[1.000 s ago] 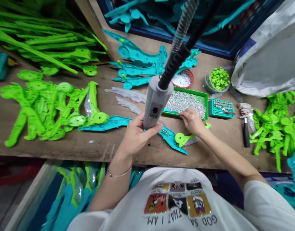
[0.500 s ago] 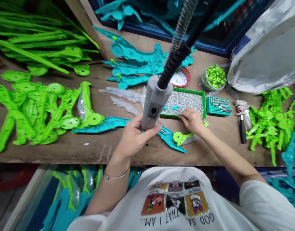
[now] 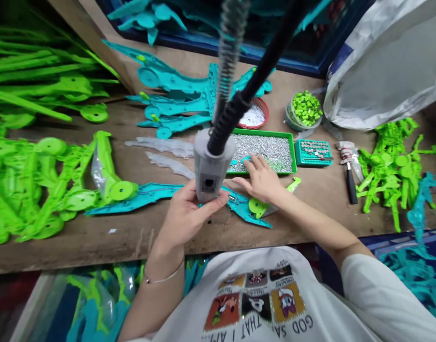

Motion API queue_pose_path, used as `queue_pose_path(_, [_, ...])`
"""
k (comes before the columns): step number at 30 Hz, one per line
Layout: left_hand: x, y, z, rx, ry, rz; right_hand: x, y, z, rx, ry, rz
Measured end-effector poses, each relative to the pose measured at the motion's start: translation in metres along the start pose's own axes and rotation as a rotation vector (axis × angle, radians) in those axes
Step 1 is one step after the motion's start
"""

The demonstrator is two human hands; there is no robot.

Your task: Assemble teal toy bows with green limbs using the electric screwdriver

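My left hand (image 3: 184, 216) is wrapped around the lower end of a grey electric screwdriver (image 3: 213, 164), which hangs from a spring and a black cable. Under it lies a long teal plastic shell (image 3: 150, 190) with thin wires in it; the screwdriver's tip is hidden. My right hand (image 3: 263, 183) reaches over the near edge of a green tray (image 3: 294, 152) full of small silvery screws (image 3: 266, 144). Its fingers are stretched and the thumb stands apart, with the fingertips near a small teal piece (image 3: 245, 159). A lime green round-ended part (image 3: 257, 207) lies under that wrist.
Lime green parts (image 3: 50, 190) are heaped on the left and more (image 3: 385, 166) on the right. Teal shells (image 3: 182, 102), a red basket (image 3: 264, 113), a tub of green pieces (image 3: 303, 118), a teal box (image 3: 313, 160) and a black-handled hammer (image 3: 350, 185) stand around the tray.
My right hand has gone from pinched fingers at the tray's near edge to spread fingers over the tray. My left hand still holds the screwdriver. The view has shifted slightly.
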State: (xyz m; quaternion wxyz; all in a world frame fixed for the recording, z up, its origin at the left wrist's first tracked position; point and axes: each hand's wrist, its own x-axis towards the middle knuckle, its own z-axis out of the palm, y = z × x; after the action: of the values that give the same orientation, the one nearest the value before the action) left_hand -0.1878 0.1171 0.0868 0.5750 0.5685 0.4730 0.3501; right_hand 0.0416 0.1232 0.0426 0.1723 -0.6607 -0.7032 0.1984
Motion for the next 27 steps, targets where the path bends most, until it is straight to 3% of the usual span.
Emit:
queue_pose_path(3, [0.001,-0.001,0.001,-0.003,0.000,-0.006,0.015,-0.017,0.011,-0.167,-0.068,-0.110])
queue_pose_path(6, [0.001,0.001,0.002,0.002,-0.010,-0.015,0.022,-0.011,0.009,-0.218,-0.093,-0.199])
queue_pose_path(11, [0.002,0.002,0.003,-0.002,-0.007,-0.022,0.004,0.040,-0.017,-0.259,-0.081,-0.225])
queue_pose_path(14, [0.002,0.001,0.003,0.010,-0.002,-0.019,-0.014,0.069,-0.031,-0.308,-0.025,-0.130])
queue_pose_path(16, [0.002,0.001,0.003,0.008,-0.005,-0.014,-0.021,0.077,-0.033,-0.335,0.035,-0.044])
queue_pose_path(20, [0.000,0.003,0.002,-0.005,-0.015,-0.034,-0.020,0.054,-0.017,-0.332,0.095,0.011])
queue_pose_path(24, [-0.001,0.003,0.002,-0.011,-0.007,-0.010,-0.002,0.008,0.004,-0.260,0.039,-0.125])
queue_pose_path(27, [-0.001,0.003,0.002,0.003,-0.002,0.010,0.010,-0.009,0.011,-0.219,-0.029,-0.207])
